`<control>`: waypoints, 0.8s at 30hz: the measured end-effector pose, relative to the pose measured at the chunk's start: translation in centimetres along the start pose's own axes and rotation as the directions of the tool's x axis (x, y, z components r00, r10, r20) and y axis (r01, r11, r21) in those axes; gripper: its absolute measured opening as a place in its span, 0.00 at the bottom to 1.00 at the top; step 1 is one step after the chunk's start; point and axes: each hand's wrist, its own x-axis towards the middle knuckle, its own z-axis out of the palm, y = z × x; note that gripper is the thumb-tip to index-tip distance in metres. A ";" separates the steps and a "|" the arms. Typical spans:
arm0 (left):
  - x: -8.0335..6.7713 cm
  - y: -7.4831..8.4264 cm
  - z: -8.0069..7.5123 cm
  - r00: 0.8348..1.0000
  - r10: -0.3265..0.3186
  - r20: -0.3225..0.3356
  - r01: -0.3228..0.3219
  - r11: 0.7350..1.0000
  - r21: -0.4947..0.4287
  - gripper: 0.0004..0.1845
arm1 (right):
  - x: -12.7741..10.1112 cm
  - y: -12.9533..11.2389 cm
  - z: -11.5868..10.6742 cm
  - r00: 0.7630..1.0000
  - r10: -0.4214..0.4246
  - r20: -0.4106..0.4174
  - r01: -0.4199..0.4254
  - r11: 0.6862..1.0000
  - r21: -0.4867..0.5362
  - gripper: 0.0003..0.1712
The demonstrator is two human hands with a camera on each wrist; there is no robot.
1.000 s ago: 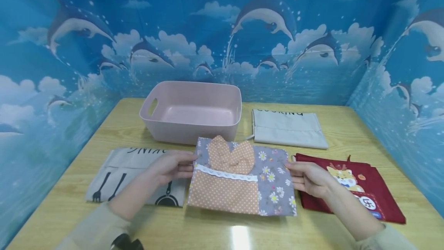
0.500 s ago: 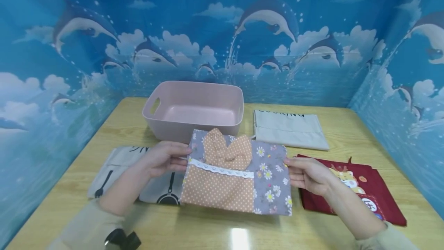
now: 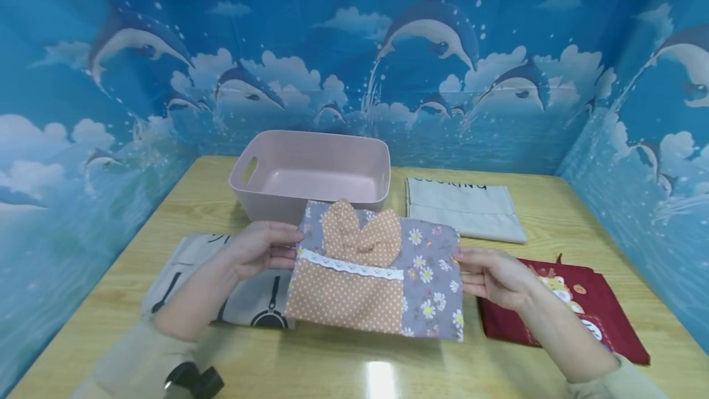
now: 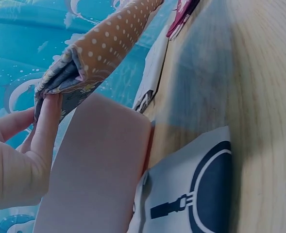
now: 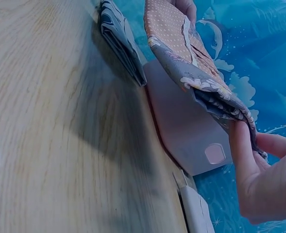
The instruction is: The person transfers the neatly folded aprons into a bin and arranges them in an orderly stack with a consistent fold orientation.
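Between my hands hangs a folded apron [image 3: 349, 297], grey with daisies, with an orange dotted pocket, a white lace strip and a bow. My left hand [image 3: 268, 248] pinches its left edge, thumb on one side and fingers on the other. On the opposite edge my right hand [image 3: 493, 273] pinches it the same way. The wrist views show the apron's folded layers [image 5: 215, 104] held off the table, and its front tilts towards me. Behind it stands a pink plastic bin [image 3: 310, 199], whose front wall is partly covered by the apron.
A cream folded cloth with utensil prints [image 3: 255, 300] lies at the left, partly under my left arm. Another cream cloth lettered "COOKING" [image 3: 465, 211] lies right of the bin. A dark red folded cloth [image 3: 598, 300] lies at the right on the wooden table [image 3: 327, 368].
Both hands have lifted the apron slightly and carried it a little left and towards the bin. It now overlaps the bin's front wall more. The cloths on the table have stayed put.
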 end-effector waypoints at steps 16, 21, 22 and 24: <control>-0.4 2.8 -0.9 0.995 0.099 0.014 -0.099 0.995 0.033 0.08 | 0.5 -2.6 1.7 0.998 -0.058 0.001 0.058 0.998 0.024 0.12; -0.2 3.4 -1.2 0.994 0.112 0.008 -0.112 0.993 0.022 0.10 | 1.4 -3.2 1.9 0.997 -0.076 -0.022 0.076 0.997 0.014 0.07; -0.2 3.5 -1.3 0.994 0.111 0.002 -0.111 0.994 0.015 0.10 | 1.6 -3.3 2.0 0.996 -0.084 -0.014 0.084 0.996 0.013 0.07; -0.1 3.7 -1.4 0.994 0.107 -0.019 -0.107 0.994 0.007 0.08 | 1.9 -3.5 1.9 0.995 -0.101 0.023 0.100 0.995 0.021 0.07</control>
